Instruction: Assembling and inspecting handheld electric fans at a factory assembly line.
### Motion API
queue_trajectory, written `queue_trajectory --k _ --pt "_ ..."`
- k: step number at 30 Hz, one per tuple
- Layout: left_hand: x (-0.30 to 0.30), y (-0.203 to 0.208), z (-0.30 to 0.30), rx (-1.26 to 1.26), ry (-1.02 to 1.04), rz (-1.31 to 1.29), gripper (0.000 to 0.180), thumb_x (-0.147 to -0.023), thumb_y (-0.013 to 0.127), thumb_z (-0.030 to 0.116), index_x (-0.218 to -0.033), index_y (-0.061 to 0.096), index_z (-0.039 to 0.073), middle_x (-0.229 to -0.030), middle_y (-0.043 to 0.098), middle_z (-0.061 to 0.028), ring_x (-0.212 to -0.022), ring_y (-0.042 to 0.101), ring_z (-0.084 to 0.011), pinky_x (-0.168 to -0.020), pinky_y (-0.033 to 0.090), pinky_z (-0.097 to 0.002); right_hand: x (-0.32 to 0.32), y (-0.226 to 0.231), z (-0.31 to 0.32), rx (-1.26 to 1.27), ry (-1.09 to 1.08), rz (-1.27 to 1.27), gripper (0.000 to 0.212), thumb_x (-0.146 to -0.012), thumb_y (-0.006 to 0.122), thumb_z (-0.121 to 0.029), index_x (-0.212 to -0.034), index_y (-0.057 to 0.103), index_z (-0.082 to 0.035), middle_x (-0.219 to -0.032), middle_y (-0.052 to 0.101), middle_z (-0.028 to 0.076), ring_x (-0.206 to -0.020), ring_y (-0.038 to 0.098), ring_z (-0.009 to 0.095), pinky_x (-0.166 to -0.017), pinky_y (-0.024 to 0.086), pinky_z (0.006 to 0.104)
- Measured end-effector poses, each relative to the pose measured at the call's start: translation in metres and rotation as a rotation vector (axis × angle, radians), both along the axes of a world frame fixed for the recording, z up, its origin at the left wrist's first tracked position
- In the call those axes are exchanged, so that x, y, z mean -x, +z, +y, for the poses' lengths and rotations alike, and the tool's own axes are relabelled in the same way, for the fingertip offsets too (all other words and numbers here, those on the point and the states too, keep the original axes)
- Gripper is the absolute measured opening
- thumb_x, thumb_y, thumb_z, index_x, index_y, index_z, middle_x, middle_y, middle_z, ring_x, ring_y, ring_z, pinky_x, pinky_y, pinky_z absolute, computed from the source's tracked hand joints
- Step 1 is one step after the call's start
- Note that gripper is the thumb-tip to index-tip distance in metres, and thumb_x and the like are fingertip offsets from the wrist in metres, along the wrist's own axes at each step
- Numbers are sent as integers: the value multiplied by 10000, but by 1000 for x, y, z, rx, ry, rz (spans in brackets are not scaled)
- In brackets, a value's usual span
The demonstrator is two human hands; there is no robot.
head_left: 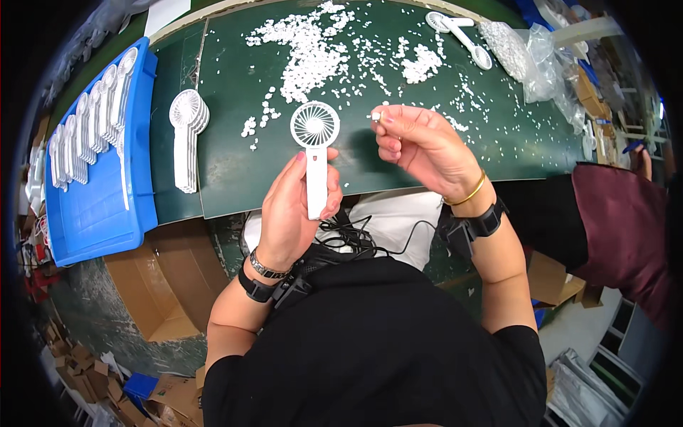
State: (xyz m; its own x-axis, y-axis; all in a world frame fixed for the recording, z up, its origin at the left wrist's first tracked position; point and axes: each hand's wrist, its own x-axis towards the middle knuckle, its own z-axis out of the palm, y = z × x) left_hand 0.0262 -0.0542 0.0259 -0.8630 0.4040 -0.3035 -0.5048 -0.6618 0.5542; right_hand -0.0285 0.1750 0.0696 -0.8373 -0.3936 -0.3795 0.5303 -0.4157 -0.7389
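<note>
My left hand (288,196) is closed around the handle of a white handheld fan shell (314,135), its round grille pointing away from me. To the right, my right hand (420,146) pinches a small white plastic piece (376,115) between thumb and forefinger, apart from the shell. Beyond both hands, many small white pieces (302,57) lie scattered in heaps over the green table (242,171). A stack of white fan shells (186,139) rests on the table left of my left hand.
A blue tray (96,238) with rows of fan shells (92,114) stands at the left. More fan shells (462,35) and a clear bag of white pieces (506,50) lie at the far right. Below the table is an open cardboard box (163,285); another person's maroon garment (619,220) shows at right.
</note>
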Motion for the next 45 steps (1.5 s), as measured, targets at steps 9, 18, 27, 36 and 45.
queue_trajectory --k 9,18,27,36,45 --pt "-3 1 8 16 -17 11 428 -1125 322 291 -1292 534 -42 -868 577 -78 -669 515 -154 -579 385 -276 -14 -13 2 -185 -61 134 207 -993 680 -127 -1121 691 35 -936 670 39 -732 552 88 -675 455 238" --pt "2 -8 3 26 61 21 425 -1124 319 288 -1287 530 -43 -867 572 -81 -659 526 -162 -568 387 -281 35 -38 -16 -1029 -71 784 155 -930 738 -117 -1020 752 9 -929 745 85 -791 719 150 -718 571 276" --pt "7 -3 2 32 29 -17 446 -1129 292 296 -1298 523 -46 -863 553 -73 -642 499 -152 -562 386 -277 59 -37 61 -1550 -257 1019 136 -880 762 -92 -990 756 -12 -878 739 122 -750 721 212 -700 570 308" --pt "8 -4 2 38 36 -26 447 -1124 304 299 -1292 524 -52 -850 568 -79 -642 522 -159 -561 390 -290 63 -41 63 -1560 -169 914 127 -868 766 -85 -974 751 -15 -847 733 120 -699 691 206 -658 547 322" --pt "4 -6 3 38 40 -14 439 -1125 302 285 -1293 524 -54 -853 571 -81 -643 522 -159 -561 390 -289 11 -16 49 -628 -232 392 188 -947 726 -69 -1089 713 53 -961 756 110 -794 698 125 -732 574 255"
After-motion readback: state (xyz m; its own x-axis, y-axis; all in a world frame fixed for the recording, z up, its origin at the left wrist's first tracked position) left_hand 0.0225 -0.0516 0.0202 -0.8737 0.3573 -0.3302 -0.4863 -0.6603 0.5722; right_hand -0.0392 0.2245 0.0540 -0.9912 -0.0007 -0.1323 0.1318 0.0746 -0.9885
